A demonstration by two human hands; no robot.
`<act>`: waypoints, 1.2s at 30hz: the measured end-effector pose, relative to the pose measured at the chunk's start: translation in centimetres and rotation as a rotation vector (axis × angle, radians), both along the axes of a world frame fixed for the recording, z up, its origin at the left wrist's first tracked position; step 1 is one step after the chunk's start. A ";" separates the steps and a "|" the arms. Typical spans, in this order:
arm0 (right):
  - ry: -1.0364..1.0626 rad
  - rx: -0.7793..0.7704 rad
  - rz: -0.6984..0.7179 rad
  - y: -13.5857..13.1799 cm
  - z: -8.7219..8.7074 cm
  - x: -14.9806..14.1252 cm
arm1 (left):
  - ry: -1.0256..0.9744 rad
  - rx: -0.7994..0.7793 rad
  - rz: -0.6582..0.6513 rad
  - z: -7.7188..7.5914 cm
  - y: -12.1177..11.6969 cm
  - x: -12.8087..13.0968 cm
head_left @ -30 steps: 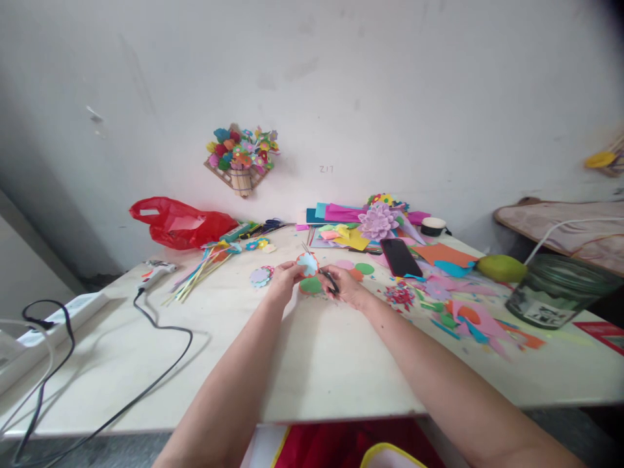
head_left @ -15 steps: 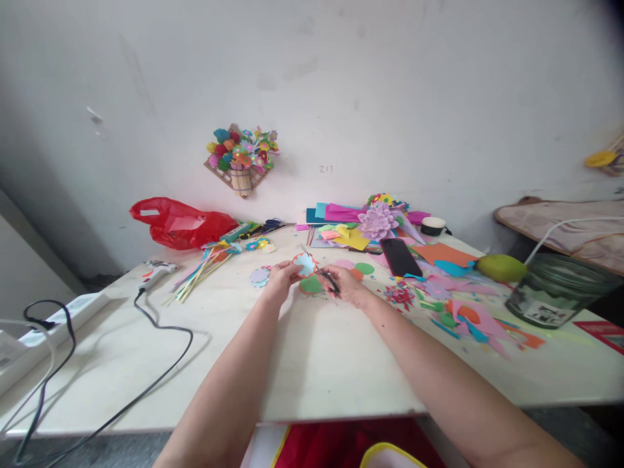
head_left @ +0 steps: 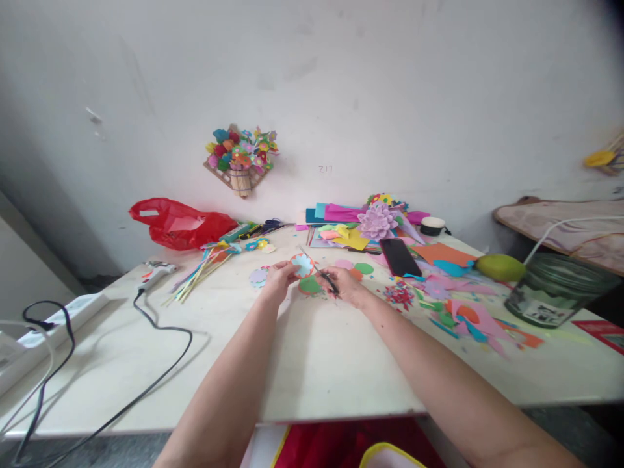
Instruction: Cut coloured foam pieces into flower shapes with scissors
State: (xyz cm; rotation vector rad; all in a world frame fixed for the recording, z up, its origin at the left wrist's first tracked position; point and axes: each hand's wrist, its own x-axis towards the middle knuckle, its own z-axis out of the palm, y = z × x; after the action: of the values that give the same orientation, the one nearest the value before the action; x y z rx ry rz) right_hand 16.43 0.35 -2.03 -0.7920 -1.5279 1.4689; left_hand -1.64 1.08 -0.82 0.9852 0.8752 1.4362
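Observation:
Between thumb and fingers, my left hand (head_left: 281, 278) pinches a light blue scalloped flower cutout (head_left: 303, 265) that lies over an orange round piece, whose edge shows around it. My right hand (head_left: 344, 285) is closed on black-handled scissors (head_left: 329, 282); their blades point up and left, beside the cutout's right edge. A green disc (head_left: 311, 285) lies on the table just below the two hands. To the left of my left hand rest lilac and blue scalloped cutouts (head_left: 259, 277). Beyond my right hand is another green disc (head_left: 364, 268).
A glue gun (head_left: 158, 275) with a trailing cord and a power strip (head_left: 73, 325) occupy the left side. A red plastic bag (head_left: 180, 224) sits behind them. On the right are a phone (head_left: 400, 257), coloured scraps (head_left: 475, 322) and a glass jar (head_left: 550, 292).
My left hand and the cutout have shifted slightly left, and the scissor blades now sit a little further from the cutout's edge. My right hand stays in about the same place.

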 end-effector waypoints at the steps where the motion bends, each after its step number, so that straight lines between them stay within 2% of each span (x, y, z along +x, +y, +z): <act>1: 0.001 -0.006 -0.002 -0.1 0.1 0.0 | 0.000 -0.001 0.002 0.0 0.0 0.0; 7: -0.005 -0.034 -0.018 -0.6 0.6 -0.2 | 0.012 -0.004 0.026 0.3 -0.2 -0.1; 13: -0.043 -0.026 -0.053 -0.2 0.2 -0.4 | 0.029 -0.008 0.037 0.2 -0.2 -0.1; 18: -0.027 -0.107 -0.075 -0.1 0.3 -0.4 | 0.066 0.028 0.025 0.1 -0.2 -0.6; 27: 0.003 -0.012 -0.251 -0.2 1.3 1.1 | 0.217 0.070 -0.196 0.4 -1.0 -0.2; 32: 0.067 -0.027 -0.220 -0.3 1.5 1.0 | 0.364 0.070 -0.347 0.2 -1.2 0.1; 36: 0.045 -0.035 -0.222 -0.7 1.8 0.7 | 0.411 0.073 -0.356 0.2 -1.3 0.2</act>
State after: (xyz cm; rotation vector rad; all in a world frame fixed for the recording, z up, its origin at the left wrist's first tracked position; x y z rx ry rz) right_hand 17.13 -0.32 -0.24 -0.9125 -1.3377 1.3433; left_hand -1.41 -0.25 -0.63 1.4441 0.8878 0.9834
